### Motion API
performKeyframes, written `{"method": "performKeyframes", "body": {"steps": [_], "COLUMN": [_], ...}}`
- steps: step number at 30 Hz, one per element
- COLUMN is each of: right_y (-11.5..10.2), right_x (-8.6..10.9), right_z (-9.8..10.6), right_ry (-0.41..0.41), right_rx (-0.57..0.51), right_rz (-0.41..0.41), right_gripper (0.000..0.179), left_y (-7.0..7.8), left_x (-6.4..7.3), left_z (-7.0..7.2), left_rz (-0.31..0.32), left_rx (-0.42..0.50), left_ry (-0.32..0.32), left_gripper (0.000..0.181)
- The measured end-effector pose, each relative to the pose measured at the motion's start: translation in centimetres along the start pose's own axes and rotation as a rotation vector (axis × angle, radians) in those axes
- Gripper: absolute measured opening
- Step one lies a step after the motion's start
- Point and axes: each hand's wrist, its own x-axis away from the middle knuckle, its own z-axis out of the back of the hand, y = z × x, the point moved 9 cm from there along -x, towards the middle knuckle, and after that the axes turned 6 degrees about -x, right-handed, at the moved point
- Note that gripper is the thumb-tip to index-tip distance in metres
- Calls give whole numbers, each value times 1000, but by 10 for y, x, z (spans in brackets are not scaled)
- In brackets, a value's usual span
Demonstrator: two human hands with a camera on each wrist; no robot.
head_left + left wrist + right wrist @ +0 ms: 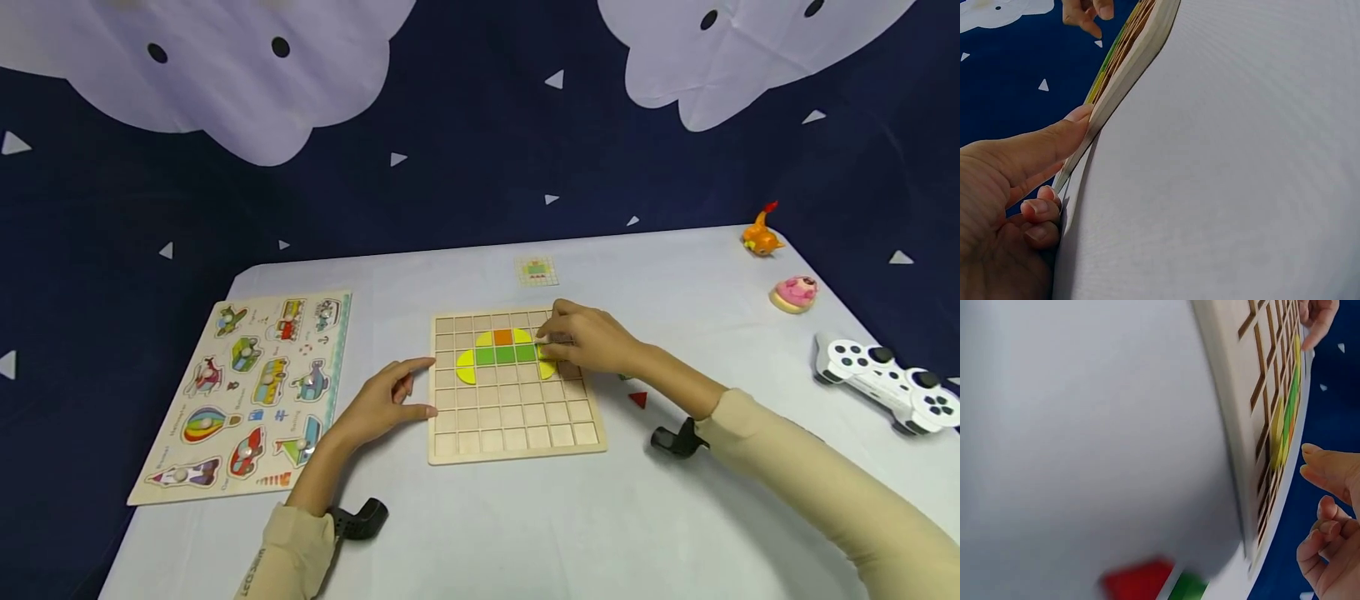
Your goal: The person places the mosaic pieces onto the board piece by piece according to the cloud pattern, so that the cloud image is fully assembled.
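Observation:
A square wooden grid board [517, 417] lies mid-table, with flat puzzle pieces in its upper cells: green squares [506, 354], an orange square [502, 337] and yellow rounded pieces [466, 367]. My left hand [382, 402] is at the board's left side, index fingertip and thumb tip spread along its edge; in the left wrist view the thumb [1054, 140] rests against the rim. Over the board's upper right, my right hand [592, 337] is bent down close to the yellow pieces. Its thumb and index tips stand slightly apart in the right wrist view, with no piece visible between them.
A vehicle peg puzzle [255, 392] lies at left. Behind the board is a small pattern card [536, 271]. A red triangle [638, 400] and a partly hidden green piece [1188, 586] lie right of it. Farther right are a game controller [888, 383], a pink toy [795, 294] and an orange toy [761, 237].

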Motion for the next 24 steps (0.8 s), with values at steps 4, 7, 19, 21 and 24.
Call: {"method": "performKeyframes", "body": {"steps": [4,7,19,21,24], "right_y": [16,28,64,68,71], "right_x": [12,22,71,79,88], "right_z": [10,17,33,35,35], "right_ry": [35,54,63,73,76], "right_rx": [2,12,43,42,15], "right_rz": [-43,-76,-137,-135,-127], "right_gripper": [24,24,24,25,25], "left_y": [-2,-3,-2,-1,-2], "left_x": [1,1,0,0,0], "left_z": [0,0,-1,0,0], "left_rz": [1,2,-1,-1,4], "left_rx": [2,1,19,21,13], "left_ry": [0,0,-3,-3,-2], "left_gripper": [72,72,71,71,71]}}
